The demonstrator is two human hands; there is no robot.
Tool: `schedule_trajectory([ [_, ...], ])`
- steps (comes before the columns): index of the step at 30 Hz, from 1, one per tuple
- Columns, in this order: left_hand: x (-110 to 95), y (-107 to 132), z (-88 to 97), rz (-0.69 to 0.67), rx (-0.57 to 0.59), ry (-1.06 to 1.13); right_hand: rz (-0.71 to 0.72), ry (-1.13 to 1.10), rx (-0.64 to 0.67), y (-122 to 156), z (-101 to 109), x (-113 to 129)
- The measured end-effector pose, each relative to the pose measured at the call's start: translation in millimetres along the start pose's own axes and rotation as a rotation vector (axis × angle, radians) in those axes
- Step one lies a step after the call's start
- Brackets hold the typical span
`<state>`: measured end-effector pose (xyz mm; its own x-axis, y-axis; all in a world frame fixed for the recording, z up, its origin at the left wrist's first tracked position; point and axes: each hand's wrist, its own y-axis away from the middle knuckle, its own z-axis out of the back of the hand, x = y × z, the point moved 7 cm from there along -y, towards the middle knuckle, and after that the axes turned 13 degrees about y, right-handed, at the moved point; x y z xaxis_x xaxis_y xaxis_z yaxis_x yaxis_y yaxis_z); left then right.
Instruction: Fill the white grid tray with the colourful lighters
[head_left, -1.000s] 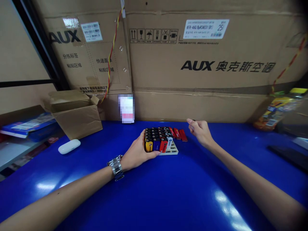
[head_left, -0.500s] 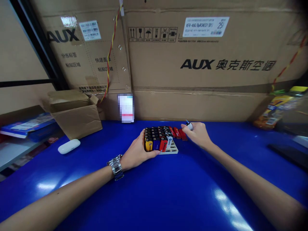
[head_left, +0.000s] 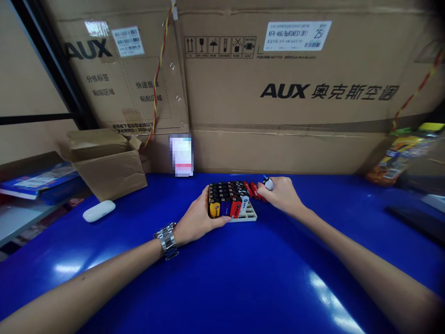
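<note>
My left hand (head_left: pixel 196 219) is wrapped around the left side of a pale tray (head_left: pixel 251 218) with a grid of slots, its thumb along the front edge. Several lighters stand upright in the tray in rows. At the front are a yellow lighter (head_left: pixel 214 208), a dark blue lighter (head_left: pixel 225 208), a red lighter (head_left: pixel 236 208) and a white lighter (head_left: pixel 244 203). Slots at the front right are vacant. Just right of the tray, my right hand (head_left: pixel 284 194) pinches another white lighter (head_left: pixel 269 184) with a blue tip. Red lighters (head_left: pixel 253 189) lie behind the tray's right side, partly hidden.
On the blue table (head_left: pixel 222 278) lies a white case (head_left: pixel 99 211), left, near an open cardboard box (head_left: pixel 111 171). A phone-like lit screen (head_left: pixel 181 155) leans on the large cartons (head_left: pixel 292 116) behind. A drink bottle (head_left: pixel 396 160) and a dark flat object (head_left: pixel 417 222) are at right.
My right hand has moved slightly left with the white lighter, closer to the tray. The left hand keeps its hold on the tray. The view has shifted a little.
</note>
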<state>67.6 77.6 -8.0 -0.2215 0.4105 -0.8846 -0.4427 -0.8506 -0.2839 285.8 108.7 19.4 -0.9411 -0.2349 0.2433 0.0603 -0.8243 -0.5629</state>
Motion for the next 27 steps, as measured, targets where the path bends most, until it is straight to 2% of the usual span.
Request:
schedule_trajectory([
  [5,0.7,-0.3,-0.7,-0.012,-0.001,-0.013,-0.012,-0.021,0.021,1.9,-0.6,3.8],
  [12,0.3,-0.4,-1.1,-0.018,0.008,-0.012,-0.091,-0.072,0.047,2.4,-3.5,-4.3],
  [14,0.3,-0.4,-0.8,-0.019,0.004,-0.015,-0.072,-0.168,0.087,2.3,-5.5,-3.0],
  [17,1.1,-0.5,-0.6,-0.016,0.002,-0.01,-0.072,-0.422,0.217,3.7,-13.1,1.6],
  [19,1.5,-0.6,-1.0,-0.018,0.008,-0.001,-0.07,-0.494,0.269,4.8,-15.9,4.8],
  [23,1.4,-1.2,-0.7,-0.024,0.001,-0.006,0.08,-0.383,0.203,3.2,-7.1,14.2],
  [27,2.6,-1.1,-1.2,-0.013,0.008,0.004,0.115,-0.284,0.129,0.8,6.2,14.4],
])
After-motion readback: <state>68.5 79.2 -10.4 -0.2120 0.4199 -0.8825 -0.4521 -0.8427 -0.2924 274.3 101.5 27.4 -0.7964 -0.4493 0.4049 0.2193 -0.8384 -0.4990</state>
